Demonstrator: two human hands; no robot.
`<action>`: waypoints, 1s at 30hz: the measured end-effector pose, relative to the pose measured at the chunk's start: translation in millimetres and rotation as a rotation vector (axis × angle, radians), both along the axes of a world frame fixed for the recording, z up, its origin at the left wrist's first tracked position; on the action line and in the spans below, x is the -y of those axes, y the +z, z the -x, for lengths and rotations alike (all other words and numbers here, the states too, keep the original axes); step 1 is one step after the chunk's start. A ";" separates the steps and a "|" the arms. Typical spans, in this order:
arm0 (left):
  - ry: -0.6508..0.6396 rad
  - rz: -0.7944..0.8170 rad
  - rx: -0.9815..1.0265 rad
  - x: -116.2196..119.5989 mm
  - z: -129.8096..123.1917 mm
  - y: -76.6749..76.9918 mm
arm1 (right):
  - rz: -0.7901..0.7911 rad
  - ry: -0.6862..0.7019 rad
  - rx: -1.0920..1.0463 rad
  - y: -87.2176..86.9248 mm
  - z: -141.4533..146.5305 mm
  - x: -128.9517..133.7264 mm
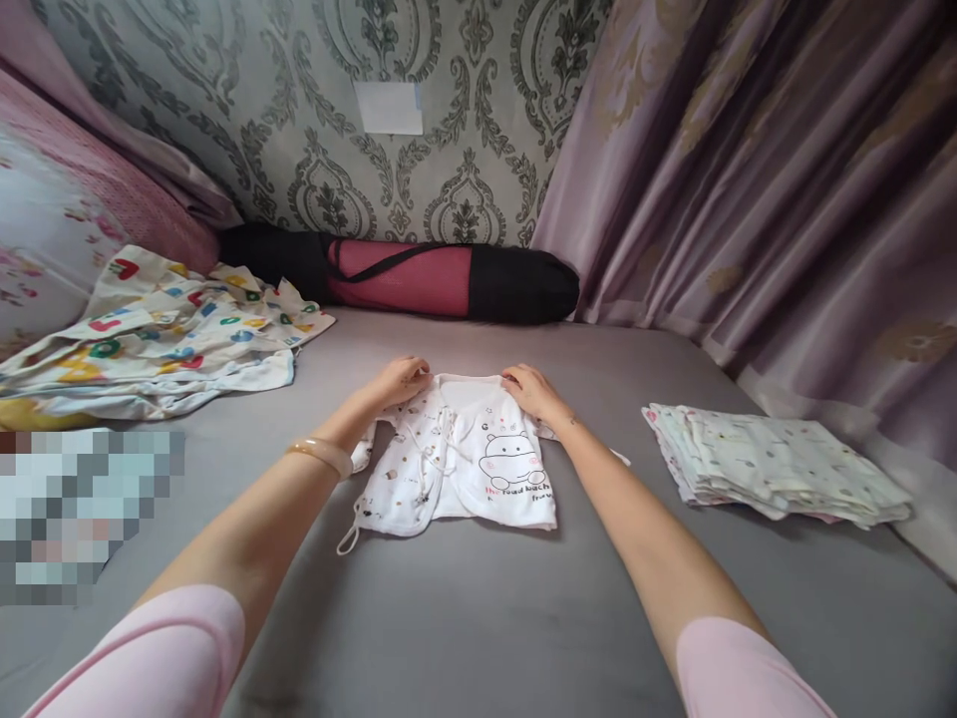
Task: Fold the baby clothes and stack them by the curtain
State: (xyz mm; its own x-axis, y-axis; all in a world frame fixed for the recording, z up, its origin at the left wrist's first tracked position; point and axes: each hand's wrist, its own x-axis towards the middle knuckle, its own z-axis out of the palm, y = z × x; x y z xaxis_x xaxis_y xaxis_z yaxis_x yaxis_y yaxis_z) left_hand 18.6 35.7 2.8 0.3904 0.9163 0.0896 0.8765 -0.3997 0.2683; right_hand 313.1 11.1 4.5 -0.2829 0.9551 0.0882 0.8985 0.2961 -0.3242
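Pink right up front: sleeves (179, 638) on the near side of a white baby wrap jacket (456, 454), with bare forearms (635, 509) stretched out past them. Pale bangle (321, 455) on the left wrist, beside the jacket. Grey sheet (449, 618) underneath. Left of the jacket, pixelated patch (82, 509), cannot tell what of. And now the jacket itself, laid flat, front side up: tie loop (349, 538) at its near left corner, thin cords (453, 439) down the front, cartoon hippo (512, 461) on the right panel. Out to its right, well apart, layered stack of folded printed cloths (778, 459). Up to the collar end: gripping the left shoulder with the left hand (404, 382), the right shoulder with the right hand (532, 392), fingers bent, tips partly hidden. Farther off to the jacket's left, rumpled cloth in bright print (194, 329). Straight beyond the jacket, long red-and-black bag (419, 279), lying crosswise. Back right of it, lilac curtain (710, 179). Farthest behind, damask wallpaper (475, 110) bearing white paper (390, 108).
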 end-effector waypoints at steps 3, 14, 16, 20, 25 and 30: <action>-0.120 -0.032 0.110 -6.6 -3.7 -5.9 | 0.005 0.006 -0.023 -1.5 6.1 -4.1; 0.036 -0.027 0.105 -11.5 -17.3 -13.6 | -0.020 -0.084 0.037 -4.5 21.3 -13.1; 0.051 -0.032 0.075 -7.7 -18.7 -14.4 | -0.045 -0.101 0.065 -8.5 26.2 -12.5; 0.091 -0.090 -0.125 1.0 -25.1 -13.0 | -0.059 -0.121 0.039 -11.4 32.0 -12.7; 0.094 -0.131 -0.295 7.8 -30.9 4.8 | 0.031 -0.089 -0.231 15.5 -4.9 -12.5; 0.020 -0.152 -0.236 17.2 -51.8 21.2 | 0.176 -0.397 -0.477 38.6 -79.8 27.7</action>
State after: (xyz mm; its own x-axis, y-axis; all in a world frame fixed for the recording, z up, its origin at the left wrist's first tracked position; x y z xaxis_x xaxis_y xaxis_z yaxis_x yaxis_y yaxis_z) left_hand 70.4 18.5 24.0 0.3986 0.9070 0.1355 0.9158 -0.4017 -0.0054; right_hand 392.9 -16.6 43.1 0.1268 0.9906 -0.0508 0.6739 -0.1236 -0.7284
